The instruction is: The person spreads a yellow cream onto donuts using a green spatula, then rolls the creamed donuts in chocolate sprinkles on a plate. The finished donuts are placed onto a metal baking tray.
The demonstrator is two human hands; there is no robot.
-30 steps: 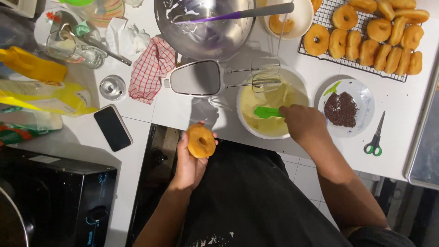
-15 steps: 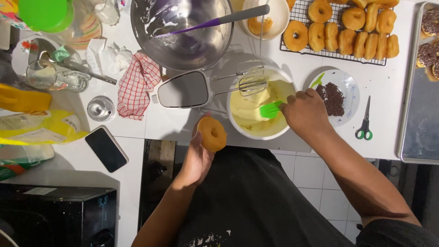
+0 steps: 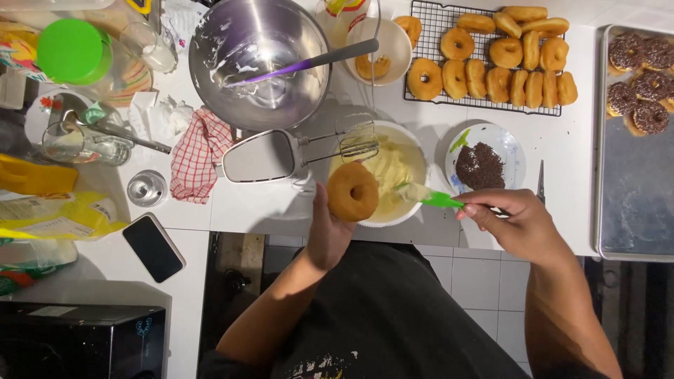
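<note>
My left hand (image 3: pixel 327 235) holds a plain golden doughnut (image 3: pixel 352 191) upright at the near rim of a white bowl of pale yellow cream (image 3: pixel 388 168). My right hand (image 3: pixel 516 223) grips a green-handled spatula (image 3: pixel 430 197), its blade loaded with cream and raised over the bowl's right edge, a short way from the doughnut. A hand mixer (image 3: pixel 270 156) lies with its beaters resting in the bowl.
A wire rack of plain doughnuts (image 3: pixel 495 60) sits at the back, a plate of chocolate sprinkles (image 3: pixel 484 165) beside the bowl, a tray of sprinkled doughnuts (image 3: pixel 642 84) at right. Scissors (image 3: pixel 540 184), a steel mixing bowl (image 3: pixel 260 60), a checked cloth (image 3: pixel 196 154) and a phone (image 3: pixel 153 247) lie around.
My right hand lifted the spatula out of the cream and drew it right. My left hand brought the doughnut up to the bowl's near rim.
</note>
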